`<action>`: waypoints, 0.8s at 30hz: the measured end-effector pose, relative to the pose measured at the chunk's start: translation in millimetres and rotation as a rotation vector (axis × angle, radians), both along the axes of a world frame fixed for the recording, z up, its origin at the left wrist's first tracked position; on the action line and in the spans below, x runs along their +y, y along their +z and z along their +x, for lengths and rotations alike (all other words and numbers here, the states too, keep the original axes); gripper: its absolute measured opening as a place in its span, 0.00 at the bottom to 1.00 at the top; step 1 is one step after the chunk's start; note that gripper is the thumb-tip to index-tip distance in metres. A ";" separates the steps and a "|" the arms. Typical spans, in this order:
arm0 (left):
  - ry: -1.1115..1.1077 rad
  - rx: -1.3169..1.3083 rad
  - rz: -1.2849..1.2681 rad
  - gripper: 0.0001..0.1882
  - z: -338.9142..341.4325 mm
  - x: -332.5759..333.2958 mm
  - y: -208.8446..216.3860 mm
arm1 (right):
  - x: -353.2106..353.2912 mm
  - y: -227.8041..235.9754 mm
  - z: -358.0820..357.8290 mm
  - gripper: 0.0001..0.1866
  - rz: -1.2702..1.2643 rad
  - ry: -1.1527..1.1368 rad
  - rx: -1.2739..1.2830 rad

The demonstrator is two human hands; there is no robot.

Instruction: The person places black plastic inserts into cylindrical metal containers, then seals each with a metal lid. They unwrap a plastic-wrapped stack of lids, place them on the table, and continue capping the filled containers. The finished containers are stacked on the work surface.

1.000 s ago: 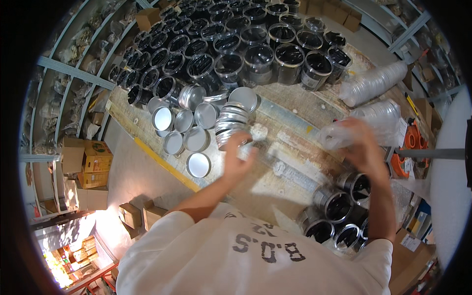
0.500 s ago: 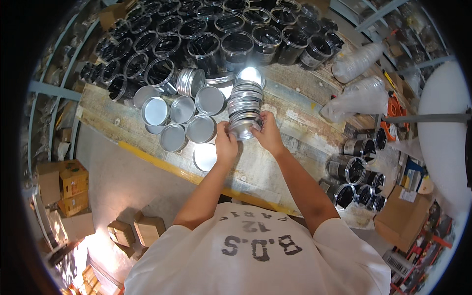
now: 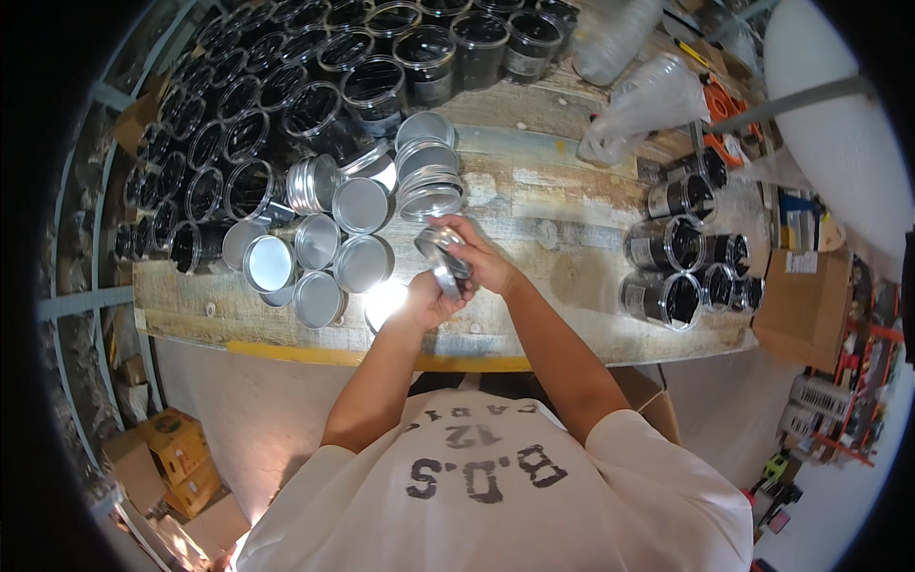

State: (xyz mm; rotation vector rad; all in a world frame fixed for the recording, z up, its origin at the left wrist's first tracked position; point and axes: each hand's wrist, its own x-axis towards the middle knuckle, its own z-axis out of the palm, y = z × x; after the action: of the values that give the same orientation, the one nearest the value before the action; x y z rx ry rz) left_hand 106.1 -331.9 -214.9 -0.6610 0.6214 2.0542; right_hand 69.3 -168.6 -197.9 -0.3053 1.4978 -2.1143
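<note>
Close to my body, above the table, both hands hold a few round silver metal lids (image 3: 437, 250), tilted on edge. My right hand (image 3: 484, 259) grips them from the right and top. My left hand (image 3: 434, 301) is curled around their lower end, its fingers partly hidden. Just beyond my hands, a leaning stack of lids (image 3: 429, 186) rests on the table. Left of it lie several loose lids (image 3: 362, 264), hollow side up, and a short row of lids on edge (image 3: 312, 184). One lid beside my left wrist is washed out by glare.
Many clear jars with black contents (image 3: 315, 112) crowd the table's far left. More jars (image 3: 664, 243) lie on their sides at the right. Plastic-wrapped clear cups (image 3: 648, 100) lie at the far right. A cardboard box (image 3: 803, 305) stands beside the right edge of the wooden table (image 3: 548, 276).
My hands have drawn a few lids off the near end of the stack, toward me, and tilted them. The stack stays behind. The whole view has turned and shifted.
</note>
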 end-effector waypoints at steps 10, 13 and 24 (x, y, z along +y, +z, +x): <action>0.039 0.204 -0.703 0.11 19.4 -6.2 16.4 | 15.1 1.8 13.6 0.47 1.059 -0.253 0.312; 0.137 0.280 -0.839 0.16 21.0 -1.1 3.0 | 34.9 6.8 24.3 0.48 1.014 -0.181 0.204; 0.142 0.961 -0.940 0.24 81.6 95.4 79.9 | 113.5 77.9 89.4 0.42 0.264 -0.367 0.460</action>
State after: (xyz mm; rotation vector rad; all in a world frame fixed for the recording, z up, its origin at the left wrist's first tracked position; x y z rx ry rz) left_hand 187.8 -236.5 -135.0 -0.1366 2.2089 2.0647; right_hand 158.7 -55.0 -120.0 -0.4712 2.2226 -2.1754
